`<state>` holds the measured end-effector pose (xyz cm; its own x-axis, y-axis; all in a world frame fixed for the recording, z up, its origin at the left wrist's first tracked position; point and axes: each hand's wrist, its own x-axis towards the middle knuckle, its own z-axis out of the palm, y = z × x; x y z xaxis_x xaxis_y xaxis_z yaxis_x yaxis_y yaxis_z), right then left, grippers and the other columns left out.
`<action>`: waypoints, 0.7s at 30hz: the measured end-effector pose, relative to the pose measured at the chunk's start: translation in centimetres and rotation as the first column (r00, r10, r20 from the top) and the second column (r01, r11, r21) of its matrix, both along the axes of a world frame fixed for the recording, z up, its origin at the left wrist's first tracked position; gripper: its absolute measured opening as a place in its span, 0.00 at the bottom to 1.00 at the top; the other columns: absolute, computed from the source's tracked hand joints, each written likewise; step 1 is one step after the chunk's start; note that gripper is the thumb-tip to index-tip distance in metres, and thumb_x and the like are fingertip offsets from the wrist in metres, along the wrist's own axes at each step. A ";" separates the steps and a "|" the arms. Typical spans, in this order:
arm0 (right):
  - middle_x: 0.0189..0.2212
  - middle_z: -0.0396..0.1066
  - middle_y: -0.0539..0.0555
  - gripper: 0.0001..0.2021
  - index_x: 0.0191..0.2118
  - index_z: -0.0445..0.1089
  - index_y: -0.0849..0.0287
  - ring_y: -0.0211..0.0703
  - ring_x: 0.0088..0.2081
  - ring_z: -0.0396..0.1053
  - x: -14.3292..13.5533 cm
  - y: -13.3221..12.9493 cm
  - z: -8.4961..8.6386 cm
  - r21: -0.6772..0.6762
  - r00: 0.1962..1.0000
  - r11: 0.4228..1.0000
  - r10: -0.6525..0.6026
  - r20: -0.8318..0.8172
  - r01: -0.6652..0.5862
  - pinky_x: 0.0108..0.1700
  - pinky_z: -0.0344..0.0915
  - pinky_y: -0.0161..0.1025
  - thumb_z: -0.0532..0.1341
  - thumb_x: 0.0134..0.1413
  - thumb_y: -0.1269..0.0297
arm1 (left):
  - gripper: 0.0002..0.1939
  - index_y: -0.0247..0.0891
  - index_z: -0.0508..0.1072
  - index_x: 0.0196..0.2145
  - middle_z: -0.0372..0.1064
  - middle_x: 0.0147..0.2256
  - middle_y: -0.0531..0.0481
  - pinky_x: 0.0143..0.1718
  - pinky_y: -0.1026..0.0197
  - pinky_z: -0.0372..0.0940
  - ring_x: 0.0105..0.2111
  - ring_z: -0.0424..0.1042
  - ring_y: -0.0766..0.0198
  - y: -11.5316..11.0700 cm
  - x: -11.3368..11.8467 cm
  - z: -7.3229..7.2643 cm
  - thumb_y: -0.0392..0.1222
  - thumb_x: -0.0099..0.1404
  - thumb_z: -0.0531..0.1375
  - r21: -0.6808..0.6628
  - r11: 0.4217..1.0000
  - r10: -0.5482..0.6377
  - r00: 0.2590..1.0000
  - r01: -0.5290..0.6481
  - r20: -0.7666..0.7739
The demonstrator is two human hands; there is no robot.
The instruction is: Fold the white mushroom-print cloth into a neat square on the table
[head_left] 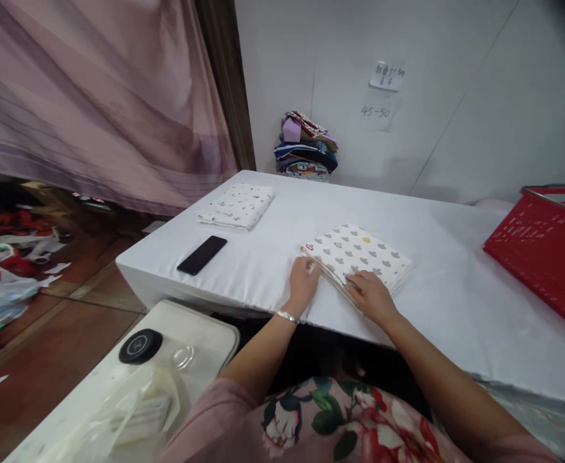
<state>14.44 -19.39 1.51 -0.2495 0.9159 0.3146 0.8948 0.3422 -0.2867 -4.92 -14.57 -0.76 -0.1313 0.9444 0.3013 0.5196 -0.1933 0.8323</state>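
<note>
A folded cream cloth (354, 251) printed with small grey shapes lies on the white-covered table in front of me. At its near left corner, my left hand (304, 278) has its fingers curled in and closed on the edge. My right hand (370, 294) bends over the near edge, thumb and fingers pinched on the fabric. Some fingertips of both hands are hidden by the hands themselves. Farther left on the table lies a second folded white cloth (238, 206) with a small dark print, apart from both hands.
A black phone (202, 254) lies left of my hands, and a red basket (547, 251) stands at the right. Stacked cloths (306, 151) rise behind the table. A white side surface (205, 318) at lower left holds a round black object (140, 346) and a plastic bag (138, 411).
</note>
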 end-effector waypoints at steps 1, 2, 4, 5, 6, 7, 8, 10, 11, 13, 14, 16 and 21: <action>0.39 0.71 0.57 0.16 0.44 0.73 0.56 0.49 0.42 0.66 -0.1 0.1 0.0 0.002 1.000 1.000 0.000 0.021 0.000 0.44 0.64 0.43 0.52 0.59 0.58 | 0.05 0.39 0.72 0.34 0.70 0.35 0.50 0.41 0.62 0.64 0.36 0.69 0.64 -0.9 0.3 0.0 0.40 0.61 0.59 -0.025 0.997 -0.078 0.996 0.077 -0.035; 0.39 0.71 0.57 0.16 0.44 0.73 0.56 0.49 0.42 0.66 -0.2 0.2 -0.1 0.006 0.999 1.000 0.002 0.042 -0.002 0.44 0.64 0.43 0.52 0.60 0.57 | 0.04 0.39 0.73 0.31 0.70 0.33 0.51 0.39 0.62 0.64 0.34 0.69 0.64 -1.6 0.6 0.0 0.40 0.61 0.58 -0.049 0.987 -0.154 0.986 0.151 -0.067; 0.38 0.71 0.57 0.16 0.45 0.73 0.57 0.49 0.41 0.66 -0.4 0.2 -0.1 0.020 0.997 1.000 0.019 0.078 -0.020 0.43 0.63 0.43 0.52 0.60 0.57 | 0.05 0.40 0.74 0.30 0.71 0.32 0.52 0.37 0.62 0.63 0.34 0.69 0.64 -2.5 1.1 0.0 0.40 0.61 0.58 -0.078 0.967 -0.250 0.961 0.242 -0.120; 0.39 0.71 0.58 0.16 0.45 0.73 0.57 0.49 0.41 0.65 -0.4 0.2 -0.1 0.028 0.996 0.999 0.029 0.084 -0.032 0.43 0.63 0.43 0.52 0.60 0.57 | 0.06 0.41 0.75 0.31 0.71 0.32 0.52 0.37 0.62 0.63 0.34 0.69 0.64 -2.7 1.3 0.1 0.41 0.62 0.58 -0.080 0.963 -0.267 0.954 0.258 -0.138; 0.39 0.71 0.57 0.16 0.44 0.73 0.57 0.49 0.41 0.65 -0.4 0.2 -0.1 0.036 0.996 0.999 0.038 0.082 -0.041 0.43 0.63 0.43 0.51 0.61 0.58 | 0.06 0.41 0.76 0.32 0.71 0.32 0.51 0.37 0.62 0.63 0.35 0.69 0.63 -2.8 1.5 0.1 0.41 0.62 0.58 -0.080 0.961 -0.274 0.950 0.264 -0.150; 0.38 0.71 0.57 0.16 0.44 0.73 0.57 0.48 0.41 0.65 -0.4 0.1 -0.1 0.043 0.997 0.998 0.043 0.070 -0.046 0.44 0.63 0.42 0.50 0.62 0.59 | 0.06 0.41 0.76 0.33 0.72 0.33 0.51 0.37 0.62 0.63 0.35 0.69 0.63 -2.8 1.6 0.1 0.41 0.62 0.58 -0.083 0.961 -0.274 0.949 0.264 -0.157; 0.38 0.71 0.57 0.16 0.43 0.73 0.57 0.47 0.41 0.66 -0.4 0.1 -0.1 0.050 0.998 0.998 0.043 0.053 -0.046 0.44 0.63 0.41 0.49 0.63 0.60 | 0.07 0.41 0.76 0.33 0.72 0.33 0.51 0.37 0.62 0.63 0.35 0.70 0.63 -2.8 1.7 0.2 0.41 0.62 0.58 -0.088 0.961 -0.274 0.948 0.262 -0.161; 0.38 0.71 0.56 0.16 0.42 0.73 0.56 0.46 0.41 0.66 -0.4 0.0 0.0 0.055 0.999 0.998 0.043 0.030 -0.044 0.43 0.63 0.40 0.48 0.64 0.61 | 0.08 0.41 0.77 0.34 0.73 0.33 0.51 0.37 0.62 0.63 0.35 0.70 0.63 -2.6 1.9 0.2 0.42 0.63 0.57 -0.097 0.961 -0.274 0.948 0.261 -0.163; 0.38 0.71 0.56 0.16 0.42 0.73 0.56 0.46 0.41 0.66 -0.3 -0.1 0.0 0.052 0.998 0.997 0.048 0.033 -0.050 0.43 0.63 0.40 0.48 0.63 0.62 | 0.08 0.42 0.77 0.33 0.73 0.34 0.51 0.37 0.62 0.63 0.35 0.70 0.62 -2.6 2.0 0.2 0.42 0.63 0.57 -0.101 0.961 -0.273 0.948 0.259 -0.164; 0.39 0.71 0.56 0.15 0.43 0.72 0.56 0.47 0.40 0.65 -0.4 -0.2 0.0 0.034 0.995 0.997 0.067 0.075 -0.069 0.42 0.63 0.40 0.49 0.63 0.62 | 0.09 0.42 0.77 0.33 0.73 0.33 0.51 0.36 0.62 0.63 0.35 0.70 0.62 -2.5 2.2 0.1 0.43 0.63 0.57 -0.106 0.961 -0.269 0.948 0.253 -0.172; 0.39 0.71 0.56 0.14 0.44 0.72 0.56 0.47 0.40 0.65 -0.4 -0.3 0.1 0.022 0.991 0.997 0.076 0.107 -0.078 0.42 0.63 0.41 0.50 0.62 0.62 | 0.09 0.42 0.77 0.32 0.73 0.33 0.51 0.36 0.62 0.63 0.34 0.70 0.62 -2.5 2.2 0.1 0.44 0.63 0.57 -0.107 0.963 -0.265 0.948 0.249 -0.176; 0.40 0.70 0.57 0.14 0.46 0.71 0.57 0.49 0.40 0.65 -0.5 -0.4 0.1 0.005 0.983 0.996 0.083 0.162 -0.085 0.42 0.63 0.42 0.52 0.60 0.63 | 0.09 0.41 0.77 0.32 0.73 0.32 0.51 0.35 0.62 0.62 0.34 0.70 0.62 -2.4 2.3 0.0 0.43 0.63 0.57 -0.109 0.963 -0.263 0.948 0.247 -0.181; 0.39 0.70 0.58 0.14 0.46 0.70 0.58 0.48 0.40 0.65 -0.6 -0.4 -0.1 0.016 0.979 0.996 0.078 0.189 -0.083 0.42 0.62 0.41 0.51 0.60 0.65 | 0.10 0.41 0.77 0.31 0.73 0.32 0.51 0.35 0.62 0.62 0.34 0.70 0.63 -2.3 2.2 0.0 0.44 0.63 0.57 -0.130 0.964 -0.248 0.957 0.230 -0.150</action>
<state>13.83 -19.80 1.46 -0.3787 0.8832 0.2765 0.9013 0.4199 -0.1068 -2.69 -16.88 -0.73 0.1450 0.9706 0.1923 0.6003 -0.2408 0.7627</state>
